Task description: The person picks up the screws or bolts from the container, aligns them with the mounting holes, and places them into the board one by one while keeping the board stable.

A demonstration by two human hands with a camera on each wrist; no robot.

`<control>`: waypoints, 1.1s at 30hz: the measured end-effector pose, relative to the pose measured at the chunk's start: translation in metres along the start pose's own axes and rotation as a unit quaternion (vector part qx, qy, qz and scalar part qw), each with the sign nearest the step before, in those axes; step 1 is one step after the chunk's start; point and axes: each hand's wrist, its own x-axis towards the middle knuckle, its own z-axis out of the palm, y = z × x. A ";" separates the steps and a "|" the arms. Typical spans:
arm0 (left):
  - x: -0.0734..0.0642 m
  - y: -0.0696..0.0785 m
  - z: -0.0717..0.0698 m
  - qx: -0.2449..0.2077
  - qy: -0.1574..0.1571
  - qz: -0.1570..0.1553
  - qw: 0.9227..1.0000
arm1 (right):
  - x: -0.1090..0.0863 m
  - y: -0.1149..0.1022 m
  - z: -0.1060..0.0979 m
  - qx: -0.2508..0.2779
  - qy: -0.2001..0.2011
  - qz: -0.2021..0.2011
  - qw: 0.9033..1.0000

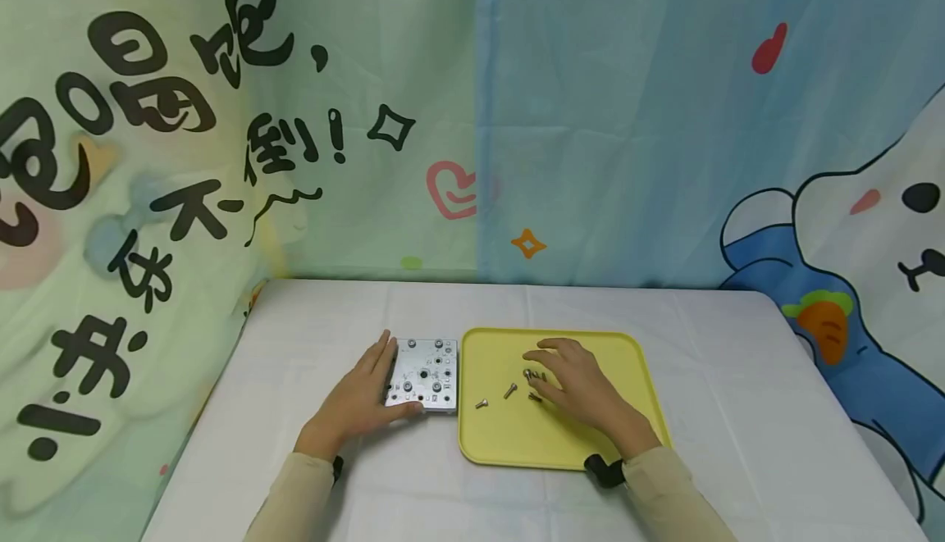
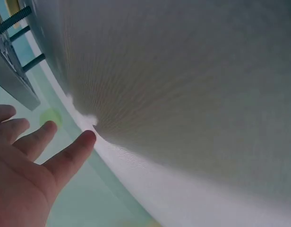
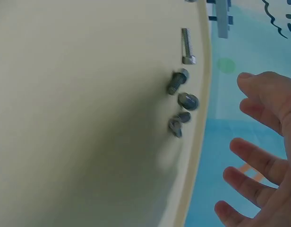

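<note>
Screws point(image 1: 510, 391) sit on the yellow tray point(image 1: 517, 437), clustered left of centre beside our nearer right hand point(image 1: 576, 380), fingers spread and empty, others trailing toward the left edge, while our left hand point(image 1: 358, 400), fingers extended, brackets the metal plate point(image 1: 435, 373).

The head view is evenly lit, the wrist views (screws point(image 3: 188, 101) blurred) dimmer.

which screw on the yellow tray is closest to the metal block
The leftmost screw in the head view, near the left edge of the tray. The other screws lie farther right, nearer the right hand.
</note>
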 end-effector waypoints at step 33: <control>0.002 -0.001 0.000 -0.001 -0.029 -0.008 1.000 | 0.016 0.001 0.023 0.057 -0.100 0.021 0.993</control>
